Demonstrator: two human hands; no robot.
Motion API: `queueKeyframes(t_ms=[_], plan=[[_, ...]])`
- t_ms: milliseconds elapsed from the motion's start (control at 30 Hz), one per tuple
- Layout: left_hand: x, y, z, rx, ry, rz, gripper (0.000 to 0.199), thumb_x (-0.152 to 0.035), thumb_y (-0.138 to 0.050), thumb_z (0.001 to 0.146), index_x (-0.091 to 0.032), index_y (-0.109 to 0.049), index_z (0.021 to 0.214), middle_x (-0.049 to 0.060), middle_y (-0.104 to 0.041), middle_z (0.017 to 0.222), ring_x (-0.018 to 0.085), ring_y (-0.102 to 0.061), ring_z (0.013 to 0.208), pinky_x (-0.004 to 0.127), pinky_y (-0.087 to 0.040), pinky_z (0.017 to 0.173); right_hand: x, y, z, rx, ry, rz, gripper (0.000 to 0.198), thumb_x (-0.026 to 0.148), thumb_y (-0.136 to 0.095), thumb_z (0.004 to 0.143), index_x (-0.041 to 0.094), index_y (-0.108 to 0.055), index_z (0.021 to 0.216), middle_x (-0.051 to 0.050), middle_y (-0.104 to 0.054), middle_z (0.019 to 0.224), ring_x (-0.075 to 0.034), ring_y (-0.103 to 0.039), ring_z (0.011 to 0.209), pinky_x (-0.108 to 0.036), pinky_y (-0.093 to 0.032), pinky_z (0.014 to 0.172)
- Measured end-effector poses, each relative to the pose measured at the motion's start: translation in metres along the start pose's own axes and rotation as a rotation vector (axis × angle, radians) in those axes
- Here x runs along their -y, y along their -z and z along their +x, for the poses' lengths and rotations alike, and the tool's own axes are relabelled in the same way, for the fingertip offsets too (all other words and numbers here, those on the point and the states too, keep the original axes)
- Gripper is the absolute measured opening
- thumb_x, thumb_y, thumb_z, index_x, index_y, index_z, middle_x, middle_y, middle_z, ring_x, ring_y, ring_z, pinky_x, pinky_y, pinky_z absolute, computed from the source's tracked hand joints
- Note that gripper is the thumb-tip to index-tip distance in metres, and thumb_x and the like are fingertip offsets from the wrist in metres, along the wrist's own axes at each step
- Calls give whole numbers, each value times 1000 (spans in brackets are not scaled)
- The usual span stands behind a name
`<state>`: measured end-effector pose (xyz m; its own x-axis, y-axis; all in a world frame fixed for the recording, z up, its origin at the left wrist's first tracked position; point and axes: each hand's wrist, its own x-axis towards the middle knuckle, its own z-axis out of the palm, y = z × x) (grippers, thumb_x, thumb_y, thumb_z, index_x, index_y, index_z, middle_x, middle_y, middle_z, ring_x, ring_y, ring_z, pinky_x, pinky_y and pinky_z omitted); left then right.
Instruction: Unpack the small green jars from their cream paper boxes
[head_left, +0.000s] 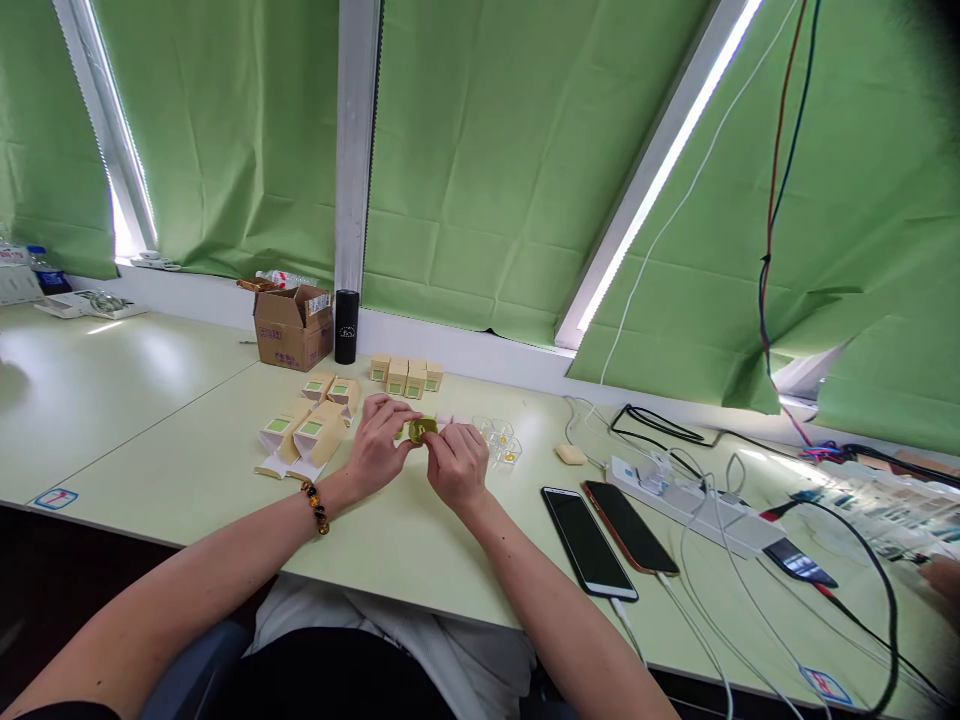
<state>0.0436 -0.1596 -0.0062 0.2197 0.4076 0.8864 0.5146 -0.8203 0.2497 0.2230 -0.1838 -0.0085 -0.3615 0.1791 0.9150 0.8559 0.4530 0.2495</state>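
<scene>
We see a small olive-green piece (pixel 423 430) above the tabletop (pixel 187 470), directly between the fingertips of both hands. The left hand (pixel 381 442) pinches it from the left, thumb and fingers brought together on its edge. The right hand (pixel 459 465) meets it from the other side, thumb and curled fingers closed on its near right part. Neither is clearly nearer, since both touch it. We cannot make out a long axis (the piece looks roundish and the fingers cover much of its outline), but a pale mark shows on the face turned toward us.

The relation that matters most to us runs sideways. The clear cups (pixel 510 450) stand in a cluster just beyond the right hand, on its right, so that hand is the nearer one to them; at least one cup has something yellow in it. On the opposite side, the open cartons (pixel 319 430) lie near the left hand, their flaps pointing toward our edge of the tabletop. More small cartons (pixel 405 378) stand in a group behind the hands, farther from us than the piece.
</scene>
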Motion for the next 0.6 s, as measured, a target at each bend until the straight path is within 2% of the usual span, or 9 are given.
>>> queueKeyframes(t_ms=[600], plan=[[0, 0, 0, -7, 18, 47, 30, -15, -71, 90, -24, -73, 118, 9, -71, 114, 30, -53, 120, 52, -47, 108, 1, -1, -1, 0, 12, 1, 25, 14, -54, 101, 20, -70, 83, -3, -52, 67, -18, -46, 67, -36, -30, 68]])
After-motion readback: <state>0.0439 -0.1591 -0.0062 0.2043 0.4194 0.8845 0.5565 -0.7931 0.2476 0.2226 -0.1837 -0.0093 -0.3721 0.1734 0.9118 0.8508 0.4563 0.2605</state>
